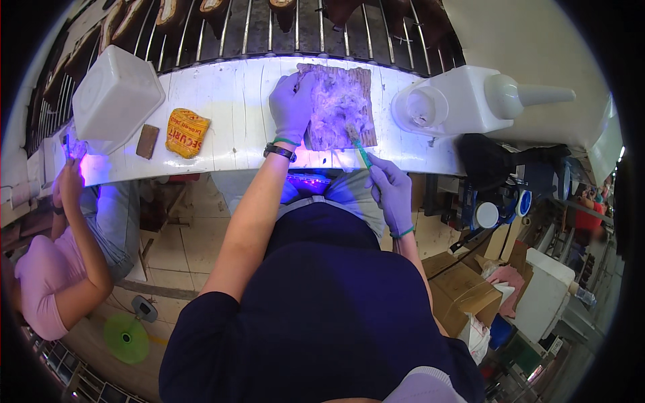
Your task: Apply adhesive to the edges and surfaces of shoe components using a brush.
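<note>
Where the white workbench (228, 94) runs across the upper frame, a brown rectangular slab (339, 107) lies flat near its middle, most of its top covered with a pale, whitish coating. Behind the bench edge sits a rack of metal bars (269, 27). A white plastic tub (115, 97) stands at the bench's left end; a large white jug with a cone spout (470, 99) lies at the right end. A yellow pouch (186, 132) and a small brown block (147, 141) rest between tub and slab, apart from both.

Left hand (292, 106), gloved, lies spread flat on the slab's left edge, pressing it down, fingers wide. Right hand (392, 191), gloved, is closed around the handle of a green brush (358, 144), bristles touching the slab's lower right part.

A second person (67, 255) sits at far left, a hand (69, 185) raised to the bench edge.
</note>
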A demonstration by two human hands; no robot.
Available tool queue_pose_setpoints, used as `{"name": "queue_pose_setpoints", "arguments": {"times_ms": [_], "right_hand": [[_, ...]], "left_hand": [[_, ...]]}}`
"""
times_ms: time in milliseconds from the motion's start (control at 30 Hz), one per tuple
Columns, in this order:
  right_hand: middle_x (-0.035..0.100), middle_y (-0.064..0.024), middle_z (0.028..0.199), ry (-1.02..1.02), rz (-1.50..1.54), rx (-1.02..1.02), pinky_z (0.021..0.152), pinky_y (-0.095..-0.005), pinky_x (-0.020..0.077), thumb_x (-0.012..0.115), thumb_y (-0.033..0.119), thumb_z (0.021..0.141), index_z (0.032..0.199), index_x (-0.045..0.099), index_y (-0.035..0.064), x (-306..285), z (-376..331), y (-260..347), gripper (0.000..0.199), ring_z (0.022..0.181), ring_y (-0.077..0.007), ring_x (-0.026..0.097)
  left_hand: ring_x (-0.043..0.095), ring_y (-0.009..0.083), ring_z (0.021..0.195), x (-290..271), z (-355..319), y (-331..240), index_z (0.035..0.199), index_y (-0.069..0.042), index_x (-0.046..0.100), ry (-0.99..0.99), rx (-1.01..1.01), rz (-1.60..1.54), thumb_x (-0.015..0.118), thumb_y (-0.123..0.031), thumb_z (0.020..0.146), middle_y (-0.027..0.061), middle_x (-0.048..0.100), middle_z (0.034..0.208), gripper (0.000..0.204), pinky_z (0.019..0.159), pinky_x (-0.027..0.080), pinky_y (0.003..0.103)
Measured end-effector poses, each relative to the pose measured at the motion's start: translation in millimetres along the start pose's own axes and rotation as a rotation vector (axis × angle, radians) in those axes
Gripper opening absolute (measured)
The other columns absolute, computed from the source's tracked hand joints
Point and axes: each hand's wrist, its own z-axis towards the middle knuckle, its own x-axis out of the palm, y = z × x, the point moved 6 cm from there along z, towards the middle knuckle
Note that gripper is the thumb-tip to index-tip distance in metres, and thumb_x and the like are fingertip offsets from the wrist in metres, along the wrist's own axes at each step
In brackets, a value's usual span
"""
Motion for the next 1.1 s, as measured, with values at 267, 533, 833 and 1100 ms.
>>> {"name": "queue_pose_setpoints", "arguments": {"times_ms": [267,533,833,1100], "right_hand": [[0.062,-0.0100,0.079,-0.240,-0.788,-0.693,0.062,-0.0305,0.0465,0.064,0.006,0.086,0.117,0.064,0.0100,-2.3,-12.7,36.3,0.032,0.065,-0.0211,0.059],[0.065,-0.0142,0.086,-0.229,-0.784,-0.696,0.065,-0.0315,0.0483,0.061,0.008,0.088,0.114,0.065,0.0065,-10.6,-4.2,40.7,0.027,0.068,-0.0233,0.063],[0.066,-0.0171,0.095,-0.223,-0.728,-0.533,0.073,-0.0400,0.0488,0.058,0.007,0.087,0.110,0.065,0.0055,-23.7,0.7,34.9,0.024,0.084,-0.0355,0.064],[0.068,-0.0094,0.089,-0.206,-0.340,-0.371,0.059,-0.0222,0.0411,0.055,0.004,0.089,0.110,0.065,0.0026,-28.8,6.7,43.0,0.024,0.060,-0.0065,0.048]], "left_hand": [[0.055,0.0258,0.058,5.4,2.2,6.8,0.082,-0.001,0.066,0.121,-0.043,-0.009,0.066,-0.033,0.085,0.0149,0.060,0.067,0.032,0.057,0.042,0.037],[0.057,0.0258,0.059,6.9,1.4,11.5,0.083,-0.001,0.067,0.133,-0.073,-0.055,0.065,-0.031,0.087,0.0149,0.062,0.069,0.030,0.058,0.043,0.036],[0.056,0.0244,0.059,6.7,0.2,7.5,0.083,-0.001,0.066,0.122,-0.059,-0.094,0.064,-0.030,0.087,0.0152,0.062,0.070,0.029,0.059,0.043,0.035],[0.055,0.0225,0.060,6.0,1.4,16.1,0.085,0.001,0.066,0.123,-0.059,-0.121,0.064,-0.027,0.087,0.0173,0.062,0.071,0.028,0.060,0.043,0.035]]}}
